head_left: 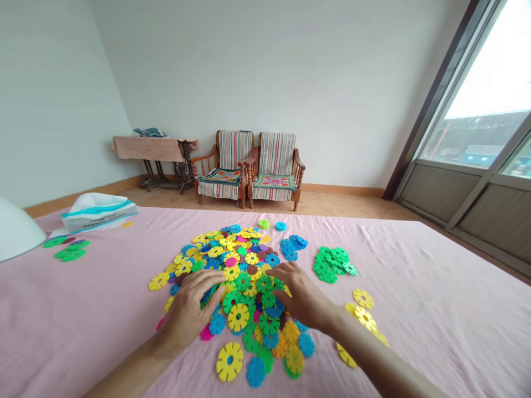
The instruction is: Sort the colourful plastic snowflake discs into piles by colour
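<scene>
A wide pile of plastic snowflake discs (238, 317), slotted round the rim and holed in the centre, lies in front of me in yellow, green, blue, brown and pink. My left hand (193, 298) rests at the pile's left side, fingers curved and thumb apart, with green and blue discs showing in the gap. On the right side, my right hand (301, 293) reaches over the pile, its fingers stretched and its thumb apart beside green discs (269, 299). Neither hand visibly grips a disc, though some fingertips are partly hidden.
Separate groups hold green discs (332, 262), blue discs (293, 246) and yellow discs (365, 318) to the right. A tissue pack (99, 215) and more green discs (70, 253) lie left on the pink cloth (435, 287). Two chairs (274, 182) stand beyond.
</scene>
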`<state>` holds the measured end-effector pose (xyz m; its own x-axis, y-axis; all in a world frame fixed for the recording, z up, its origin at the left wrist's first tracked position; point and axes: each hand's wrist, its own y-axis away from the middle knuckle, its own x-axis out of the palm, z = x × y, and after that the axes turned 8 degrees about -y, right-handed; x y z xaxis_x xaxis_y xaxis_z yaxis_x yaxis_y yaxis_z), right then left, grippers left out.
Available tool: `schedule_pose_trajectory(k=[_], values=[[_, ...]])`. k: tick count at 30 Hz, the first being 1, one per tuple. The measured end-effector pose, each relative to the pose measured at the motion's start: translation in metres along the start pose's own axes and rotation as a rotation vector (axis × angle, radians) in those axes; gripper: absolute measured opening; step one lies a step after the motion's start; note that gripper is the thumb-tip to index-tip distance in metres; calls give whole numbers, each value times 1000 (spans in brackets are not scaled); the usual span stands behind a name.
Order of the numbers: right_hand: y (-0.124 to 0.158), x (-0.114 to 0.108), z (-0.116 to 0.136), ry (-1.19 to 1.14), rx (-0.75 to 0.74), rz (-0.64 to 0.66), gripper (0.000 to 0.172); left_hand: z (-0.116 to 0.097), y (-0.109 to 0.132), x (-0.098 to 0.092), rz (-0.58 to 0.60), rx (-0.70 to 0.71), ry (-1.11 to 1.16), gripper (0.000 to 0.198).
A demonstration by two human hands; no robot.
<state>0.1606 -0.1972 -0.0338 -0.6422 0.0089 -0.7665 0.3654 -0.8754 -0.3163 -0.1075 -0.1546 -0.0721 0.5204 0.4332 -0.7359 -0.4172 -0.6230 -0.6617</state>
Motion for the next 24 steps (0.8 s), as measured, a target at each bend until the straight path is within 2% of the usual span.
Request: schedule_pose_trajectory(k=[3,8,15,18,21,24], values=[[-8,4,7,61,29,69,41,1,0,0,2,4,3,18],[-14,12,14,156,68,139,12,1,0,0,0,10,6,16],[-5,16,10,12,-1,13,15,0,-1,-1,-12,11,8,18],[-3,16,2,-37,36,-57,14,0,-2,-2,-18,15,12,19],[-1,18,0,47,106,-130,12,1,-2,-1,-24,15,15,20],[2,19,8,280,44,-104,6,2,-1,0,-28,12,8,21]])
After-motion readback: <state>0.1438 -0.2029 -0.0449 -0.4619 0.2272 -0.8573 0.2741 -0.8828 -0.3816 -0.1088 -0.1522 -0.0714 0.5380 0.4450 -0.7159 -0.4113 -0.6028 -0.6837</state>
